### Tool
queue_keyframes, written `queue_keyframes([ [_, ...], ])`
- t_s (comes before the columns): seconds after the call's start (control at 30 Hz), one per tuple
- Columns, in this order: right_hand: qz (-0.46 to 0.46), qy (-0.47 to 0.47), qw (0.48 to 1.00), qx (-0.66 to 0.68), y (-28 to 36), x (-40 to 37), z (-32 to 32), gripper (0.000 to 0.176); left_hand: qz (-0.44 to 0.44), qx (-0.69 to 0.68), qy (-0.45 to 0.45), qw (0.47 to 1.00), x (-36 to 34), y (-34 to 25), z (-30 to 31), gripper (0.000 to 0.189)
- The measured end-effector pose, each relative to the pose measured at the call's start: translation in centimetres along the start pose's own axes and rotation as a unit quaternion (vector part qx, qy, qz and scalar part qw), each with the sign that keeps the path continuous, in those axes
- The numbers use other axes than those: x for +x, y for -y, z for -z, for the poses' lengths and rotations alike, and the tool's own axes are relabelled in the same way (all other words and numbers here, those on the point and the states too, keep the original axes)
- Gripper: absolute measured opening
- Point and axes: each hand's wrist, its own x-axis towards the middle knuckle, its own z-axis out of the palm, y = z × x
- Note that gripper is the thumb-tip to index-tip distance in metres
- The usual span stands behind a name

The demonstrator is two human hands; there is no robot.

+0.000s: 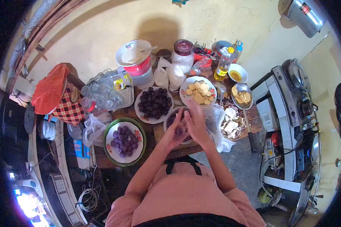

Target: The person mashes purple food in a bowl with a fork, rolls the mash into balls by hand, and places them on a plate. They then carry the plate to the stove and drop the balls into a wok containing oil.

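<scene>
My left hand [174, 132] and my right hand [195, 122] are close together over a clear bowl [166, 120] that holds something dark purple. The hands are blurred, and whatever lies between the palms is hidden. Just left of them, a white plate [139, 115] carries dark purple balls [154, 103]. Lighter purple balls [124, 141] sit on a floral plate with a green rim [108, 151]. Behind my hands, pale yellow round slices [201, 92] lie on another floral plate [184, 85].
Glasses [102, 90] fill a tray at the left. Flour bags [175, 75], an oil bottle [223, 65] and a small bowl [237, 73] stand at the back. Peelings [231, 123], a plastic bag [216, 126] and a knife [250, 132] lie at the right, near a stove [288, 87].
</scene>
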Motion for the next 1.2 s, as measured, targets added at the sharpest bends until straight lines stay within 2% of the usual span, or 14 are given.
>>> queue_keyframes([
  [0.13, 0.037, 0.061, 0.996, -0.056, 1.7, -0.3, -4.1, 0.053, -0.004, -0.006, -0.005, 1.0, 1.9, 1.9, 3.4, 0.066],
  [0.23, 0.102, -0.035, 0.943, -0.314, 2.8, -2.7, -6.0, 0.055, -0.056, -0.096, -0.031, 0.993, 3.0, 2.1, 4.6, 0.069],
  [0.27, 0.102, 0.138, 0.985, -0.029, 2.7, -2.4, -3.2, 0.058, -0.071, -0.125, -0.039, 0.989, 3.4, 2.2, 4.9, 0.069],
  [0.37, 0.05, 0.135, 0.98, -0.135, -0.2, -1.6, -3.3, 0.069, -0.07, -0.15, 0.031, 0.986, 4.2, 3.3, 6.5, 0.071],
  [0.43, -0.154, 0.104, 0.955, -0.232, -0.9, -3.7, -8.3, 0.072, -0.055, -0.145, 0.11, 0.982, 4.6, 4.6, 7.6, 0.071],
  [0.5, -0.142, 0.134, 0.952, -0.238, -0.1, -4.2, -8.0, 0.071, -0.039, -0.147, 0.138, 0.979, 4.5, 4.7, 7.4, 0.07],
  [0.57, 0.087, 0.216, 0.961, -0.149, 1.7, -3.4, -2.5, 0.069, -0.023, -0.164, 0.068, 0.984, 2.9, 2.0, 4.6, 0.067],
  [0.7, -0.079, 0.13, 0.979, -0.138, -0.9, -1.6, -3.9, 0.077, -0.091, -0.064, 0.096, 0.989, 0.8, 3.1, -0.2, 0.063],
  [0.73, -0.206, 0.151, 0.95, -0.179, 3.6, -1.1, -3.9, 0.075, -0.061, -0.094, 0.152, 0.982, 1.9, 3.4, 1.5, 0.063],
  [0.8, -0.211, 0.205, 0.938, -0.182, 5.8, -1.6, -3.3, 0.072, 0.002, -0.15, 0.262, 0.953, 4.5, 4.0, 6.6, 0.062],
  [0.9, 0.061, 0.23, 0.961, -0.142, 2.8, -1.9, -1.2, 0.071, -0.049, -0.131, 0.092, 0.986, 3.3, 1.5, 5.9, 0.063],
  [1.0, 0.107, 0.122, 0.955, -0.247, 0.6, 0.0, -3.0, 0.07, -0.093, -0.101, 0.076, 0.988, 0.8, 2.2, 0.5, 0.063],
  [1.07, 0.177, 0.154, 0.959, -0.16, 2.6, -1.1, -2.6, 0.067, -0.03, -0.122, 0.148, 0.981, 2.7, 2.2, 2.8, 0.066],
  [1.2, 0.068, 0.265, 0.944, -0.184, 1.3, -1.4, -1.4, 0.059, -0.02, -0.104, 0.041, 0.994, 1.1, -0.4, 2.5, 0.069],
])
